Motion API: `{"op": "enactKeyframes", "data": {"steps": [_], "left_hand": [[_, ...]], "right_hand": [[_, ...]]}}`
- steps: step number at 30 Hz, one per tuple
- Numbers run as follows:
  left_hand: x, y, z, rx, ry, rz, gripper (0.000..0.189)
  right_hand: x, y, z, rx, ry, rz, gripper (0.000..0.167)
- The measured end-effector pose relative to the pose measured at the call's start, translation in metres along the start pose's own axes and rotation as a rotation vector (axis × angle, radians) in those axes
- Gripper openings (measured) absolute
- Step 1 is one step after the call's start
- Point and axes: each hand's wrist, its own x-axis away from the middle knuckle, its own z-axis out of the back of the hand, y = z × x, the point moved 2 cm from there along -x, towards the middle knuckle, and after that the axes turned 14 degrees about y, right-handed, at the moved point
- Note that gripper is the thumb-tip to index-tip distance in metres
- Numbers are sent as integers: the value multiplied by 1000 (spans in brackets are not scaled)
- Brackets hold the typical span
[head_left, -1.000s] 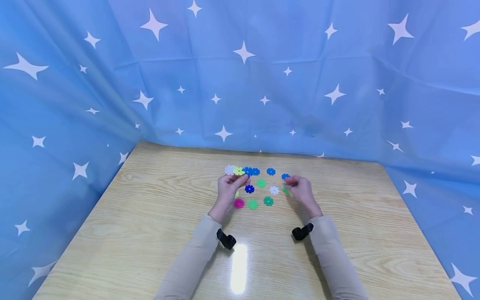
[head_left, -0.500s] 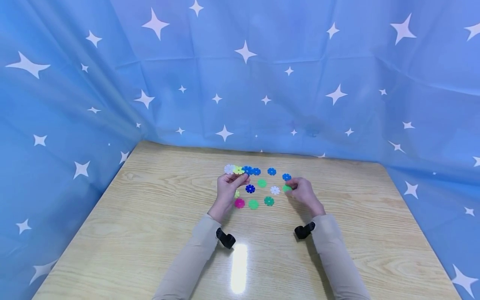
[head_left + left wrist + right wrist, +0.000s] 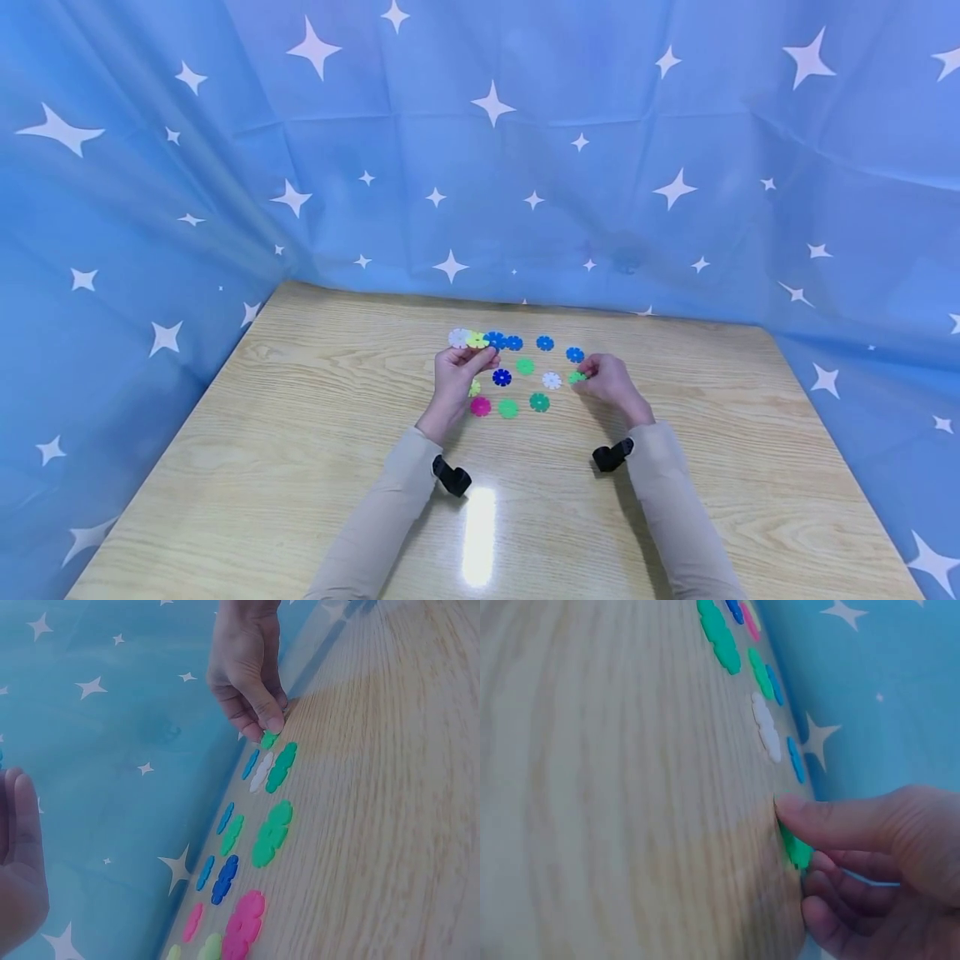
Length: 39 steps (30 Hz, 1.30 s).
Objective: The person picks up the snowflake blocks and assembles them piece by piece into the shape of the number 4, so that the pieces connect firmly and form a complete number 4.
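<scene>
My left hand pinches a short chain of joined snowflake discs, held up over the table's far part. A white snowflake disc forms its left end, a yellow snowflake disc the middle, a blue snowflake disc the end at my thumb. Toward the right, my right hand has thumb and fingertips on a green snowflake disc at the table surface. A loose blue snowflake disc lies just beyond those fingers, and a white snowflake disc to their left. The left wrist view shows only part of my left hand.
Between my hands lie several more loose discs, among them a dark blue disc, a magenta disc and a darker green disc. A blue star-printed curtain hangs behind the wooden table.
My right hand has drawn slightly right and back, uncovering the blue disc; the green disc now shows at its fingertips. My left hand keeps its hold on the chain, nearly still.
</scene>
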Motion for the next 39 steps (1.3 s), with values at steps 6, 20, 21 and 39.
{"op": "enactKeyframes", "data": {"steps": [6, 20, 21, 39], "left_hand": [[0, -1, -1, 6, -1, -5, 15], [1, -3, -1, -2, 11, -1, 9], [2, -3, -2, 1, 11, 2, 9], [1, -6, -1, 38, 6, 2, 14]], "right_hand": [[2, 3, 1, -7, 26, 5, 25], [3, -4, 4, 49, -6, 61, 27], [3, -4, 4, 52, -5, 66, 27], [16, -7, 6, -228, 118, -2, 21]]}}
